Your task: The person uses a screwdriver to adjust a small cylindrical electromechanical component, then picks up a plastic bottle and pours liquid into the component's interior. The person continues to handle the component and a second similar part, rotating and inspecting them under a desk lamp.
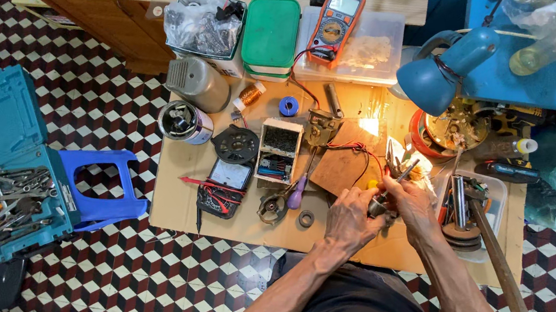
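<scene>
Both hands meeting low on the plywood-topped wooden desk (188,190), just under the glare of the blue metal desk lamp (444,71). Left hand (351,214) curling its fingers (359,199) narrowly around a small dark metal part (378,206), gripping it from the left side. Right hand (411,199) pressing against the same part from the right, fingers closed on a thin silver metal tool (407,170) angling up toward the light. Held part hovering just above the desk, between the two hands and close to the front edge; exact kind too small to tell.

Lying just beside the left hand: a purple-handled screwdriver (296,193), a small dark ring (306,218) and a brown flat board (344,165) crossed by red wire. Sitting farther left: a black analogue meter with red leads (224,185) and a white open box of electronic parts (279,150). Resting at the back on a clear plastic container (372,48): an orange digital multimeter (337,23), beside a green-lidded plastic box (270,30). Standing on the chequered tile floor (127,271), well apart to the left: a teal open tool case of wrenches (4,165) and a blue plastic stool (105,187).
</scene>
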